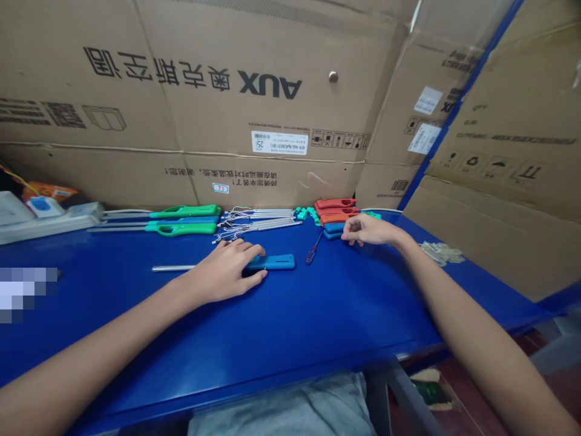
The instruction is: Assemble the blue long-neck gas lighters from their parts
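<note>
My left hand (229,267) lies over a blue long-nosed lighter (282,261), fingers on its far side and thumb along its near edge. The lighter rests flat, its metal tube pointing left. At the right, my right hand (371,230) has its fingers curled together beside blue handle shells (333,228); whether anything small is between them is hidden. Orange handle shells (330,217) and red handle shells (334,204) are stacked behind the blue ones. A small screwdriver (311,254) with a purple handle lies between my hands.
Green lighters (186,229) lie at the back left, beside metal tubes with wires (267,223) and small teal parts (308,214). Pale small pieces (441,253) are heaped at right. A power strip (59,221) stands far left. Cardboard (181,121) walls the blue table's back.
</note>
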`<action>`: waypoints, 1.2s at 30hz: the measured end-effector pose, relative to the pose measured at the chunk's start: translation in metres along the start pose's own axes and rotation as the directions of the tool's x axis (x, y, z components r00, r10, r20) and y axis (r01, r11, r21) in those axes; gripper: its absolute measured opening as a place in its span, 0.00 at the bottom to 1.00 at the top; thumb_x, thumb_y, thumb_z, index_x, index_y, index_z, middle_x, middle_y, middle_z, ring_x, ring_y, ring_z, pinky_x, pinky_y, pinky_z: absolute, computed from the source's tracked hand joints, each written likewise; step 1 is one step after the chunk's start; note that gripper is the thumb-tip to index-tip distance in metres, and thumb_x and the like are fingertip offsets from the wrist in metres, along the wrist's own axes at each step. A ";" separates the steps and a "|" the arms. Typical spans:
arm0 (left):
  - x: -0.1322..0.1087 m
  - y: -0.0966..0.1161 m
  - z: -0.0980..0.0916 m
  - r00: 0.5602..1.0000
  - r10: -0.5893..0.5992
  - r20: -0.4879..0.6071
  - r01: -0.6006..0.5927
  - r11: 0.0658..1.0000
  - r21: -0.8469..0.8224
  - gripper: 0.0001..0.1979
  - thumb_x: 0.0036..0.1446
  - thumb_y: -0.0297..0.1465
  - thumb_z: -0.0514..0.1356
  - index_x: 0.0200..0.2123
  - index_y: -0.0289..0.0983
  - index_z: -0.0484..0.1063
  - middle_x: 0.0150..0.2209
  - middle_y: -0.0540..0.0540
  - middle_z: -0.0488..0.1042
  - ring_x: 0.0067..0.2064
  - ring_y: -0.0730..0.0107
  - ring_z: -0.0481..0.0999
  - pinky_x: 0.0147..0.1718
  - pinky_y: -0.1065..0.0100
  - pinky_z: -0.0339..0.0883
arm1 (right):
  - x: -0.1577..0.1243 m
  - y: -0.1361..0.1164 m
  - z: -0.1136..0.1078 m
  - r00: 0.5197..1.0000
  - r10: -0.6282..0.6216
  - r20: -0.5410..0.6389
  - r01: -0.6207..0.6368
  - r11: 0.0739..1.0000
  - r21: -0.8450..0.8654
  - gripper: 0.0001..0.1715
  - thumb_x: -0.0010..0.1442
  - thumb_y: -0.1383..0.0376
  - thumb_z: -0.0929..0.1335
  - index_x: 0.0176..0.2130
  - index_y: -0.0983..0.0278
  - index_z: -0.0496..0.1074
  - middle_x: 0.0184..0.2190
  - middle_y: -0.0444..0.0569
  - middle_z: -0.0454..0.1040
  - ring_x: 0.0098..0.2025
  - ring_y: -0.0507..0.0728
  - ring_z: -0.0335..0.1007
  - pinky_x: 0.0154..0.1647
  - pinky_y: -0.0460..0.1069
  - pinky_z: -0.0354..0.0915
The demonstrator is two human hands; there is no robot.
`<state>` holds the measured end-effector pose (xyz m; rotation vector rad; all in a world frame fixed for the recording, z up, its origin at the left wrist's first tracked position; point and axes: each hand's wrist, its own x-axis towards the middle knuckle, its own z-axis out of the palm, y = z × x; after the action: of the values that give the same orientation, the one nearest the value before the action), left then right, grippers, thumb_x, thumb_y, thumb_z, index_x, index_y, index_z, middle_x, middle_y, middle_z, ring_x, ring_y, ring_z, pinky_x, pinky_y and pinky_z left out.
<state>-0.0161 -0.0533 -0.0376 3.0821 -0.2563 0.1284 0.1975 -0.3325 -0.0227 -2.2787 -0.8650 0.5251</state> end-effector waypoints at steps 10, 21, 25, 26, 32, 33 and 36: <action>-0.002 -0.002 0.003 0.999 0.013 -0.029 -0.013 1.000 0.009 0.18 0.63 0.44 0.48 0.48 0.40 0.67 0.46 0.43 0.73 0.50 0.54 0.70 0.46 0.53 0.62 | 0.003 0.002 0.001 1.000 -0.007 -0.018 0.006 1.000 -0.007 0.07 0.53 0.66 0.69 0.27 0.67 0.67 0.24 0.48 0.72 0.26 0.52 0.69 0.22 0.45 0.64; -0.003 0.003 0.002 0.994 0.081 -0.072 -0.084 0.996 -0.027 0.15 0.60 0.41 0.52 0.45 0.38 0.68 0.42 0.44 0.73 0.45 0.59 0.71 0.44 0.60 0.63 | -0.006 -0.068 0.050 0.962 -0.186 0.199 0.188 0.982 0.007 0.06 0.58 0.66 0.67 0.31 0.66 0.67 0.30 0.50 0.76 0.28 0.51 0.70 0.27 0.45 0.64; -0.005 0.004 -0.004 0.994 0.090 -0.060 -0.091 0.996 -0.014 0.16 0.53 0.38 0.56 0.43 0.39 0.68 0.39 0.45 0.73 0.41 0.60 0.72 0.40 0.62 0.64 | 0.001 -0.096 0.068 0.945 -0.233 0.232 0.278 0.943 -0.185 0.04 0.56 0.74 0.64 0.32 0.67 0.68 0.30 0.48 0.75 0.29 0.51 0.69 0.28 0.44 0.61; -0.006 0.004 -0.005 0.995 0.093 -0.043 -0.093 0.996 -0.008 0.16 0.52 0.38 0.57 0.43 0.39 0.68 0.38 0.45 0.73 0.39 0.60 0.72 0.38 0.62 0.64 | 0.002 -0.098 0.071 0.941 -0.250 0.227 0.298 0.931 -0.210 0.05 0.56 0.74 0.64 0.32 0.67 0.68 0.30 0.48 0.75 0.28 0.51 0.68 0.27 0.44 0.60; -0.004 0.004 -0.006 0.995 0.099 -0.026 -0.099 0.995 -0.026 0.20 0.57 0.46 0.54 0.43 0.38 0.71 0.37 0.43 0.73 0.38 0.60 0.72 0.37 0.62 0.64 | -0.006 -0.086 0.088 0.906 -0.410 0.106 0.423 0.888 -0.178 0.05 0.62 0.68 0.63 0.35 0.67 0.69 0.28 0.46 0.72 0.28 0.50 0.64 0.30 0.45 0.58; -0.004 0.004 -0.005 0.994 0.105 -0.035 -0.106 0.994 -0.038 0.20 0.60 0.46 0.52 0.43 0.37 0.71 0.38 0.43 0.73 0.39 0.60 0.72 0.38 0.62 0.65 | -0.008 -0.084 0.090 0.897 -0.434 0.085 0.443 0.879 -0.178 0.06 0.62 0.68 0.63 0.35 0.67 0.68 0.28 0.46 0.72 0.28 0.50 0.63 0.30 0.45 0.58; -0.003 0.006 -0.001 0.991 0.127 -0.037 -0.129 0.990 -0.055 0.19 0.64 0.43 0.49 0.43 0.36 0.71 0.39 0.42 0.73 0.40 0.61 0.73 0.40 0.62 0.65 | -0.010 -0.081 0.097 0.867 -0.496 0.051 0.497 0.851 -0.168 0.06 0.63 0.67 0.63 0.35 0.66 0.68 0.29 0.46 0.71 0.29 0.50 0.63 0.32 0.45 0.58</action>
<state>-0.0203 -0.0583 -0.0369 3.0026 -0.4486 0.1732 0.1006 -0.2521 -0.0353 -2.0807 -1.4966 0.2240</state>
